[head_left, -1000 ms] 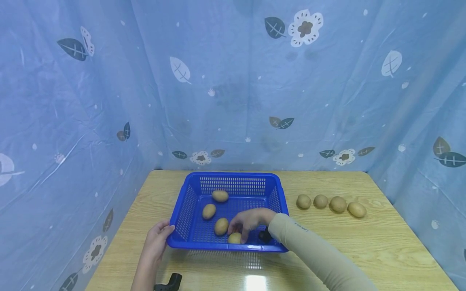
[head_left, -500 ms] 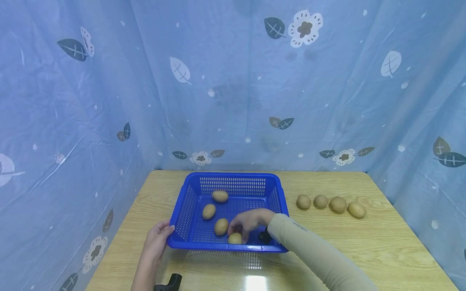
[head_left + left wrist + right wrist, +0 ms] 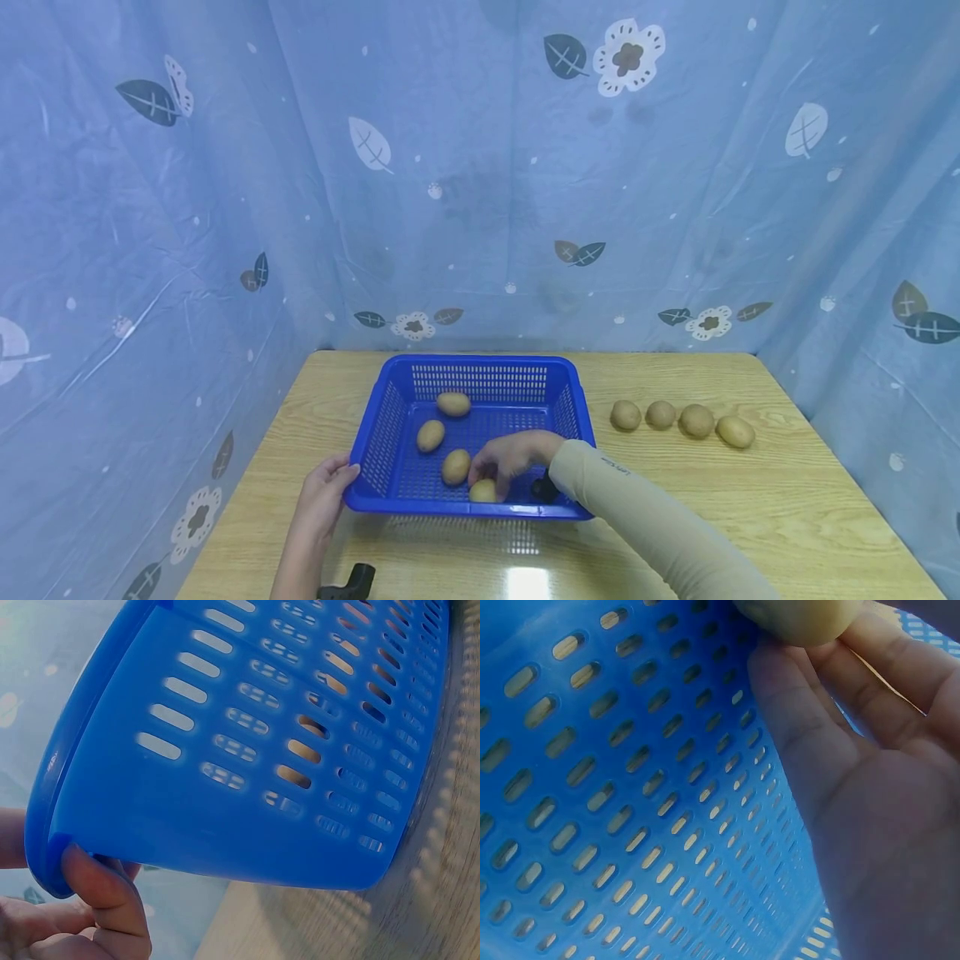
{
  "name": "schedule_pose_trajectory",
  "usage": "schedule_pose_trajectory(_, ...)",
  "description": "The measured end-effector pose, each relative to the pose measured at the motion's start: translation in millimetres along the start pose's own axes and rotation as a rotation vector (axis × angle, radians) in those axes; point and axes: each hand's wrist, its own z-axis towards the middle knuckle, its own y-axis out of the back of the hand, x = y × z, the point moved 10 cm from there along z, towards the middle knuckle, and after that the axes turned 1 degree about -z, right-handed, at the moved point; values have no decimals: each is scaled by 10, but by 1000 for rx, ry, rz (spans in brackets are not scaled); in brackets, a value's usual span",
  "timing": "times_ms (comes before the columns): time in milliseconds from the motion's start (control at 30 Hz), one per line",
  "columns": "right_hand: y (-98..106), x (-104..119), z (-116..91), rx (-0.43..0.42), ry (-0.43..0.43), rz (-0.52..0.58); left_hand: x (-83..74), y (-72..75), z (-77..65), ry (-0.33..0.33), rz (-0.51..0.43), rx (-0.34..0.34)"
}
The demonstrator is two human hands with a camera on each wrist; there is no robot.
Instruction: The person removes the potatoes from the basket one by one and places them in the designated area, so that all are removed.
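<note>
A blue slotted plastic basket (image 3: 480, 507) stands on the wooden table. Inside it, near the front wall, my right hand (image 3: 513, 457) grips a potato (image 3: 483, 491) between thumb and fingers. The right wrist view shows that potato (image 3: 802, 619) at the fingertips, close to the basket wall. Three more lie in the basket: one potato (image 3: 456, 467) just left of the held one, another potato (image 3: 431, 436) further back, and a third potato (image 3: 453, 405) near the back wall. My left hand (image 3: 322, 496) pinches the basket's left front rim, its thumb (image 3: 105, 889) on the wall.
To the right of the basket, several potatoes lie in a row on the table, among them a potato (image 3: 626, 416) nearest the basket and a potato (image 3: 736, 432) at the far end. A blue patterned curtain (image 3: 480, 208) closes off the back and both sides.
</note>
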Motion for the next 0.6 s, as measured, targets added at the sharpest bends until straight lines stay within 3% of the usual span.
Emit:
schedule_pose_trajectory(400, 53, -7, -23, -34, -11, -34, 14, 10, 0, 2, 3, -4)
schedule_pose_trajectory(600, 135, 65, -45, -64, 46, -21, -5, 10, -10, 0, -2, -3)
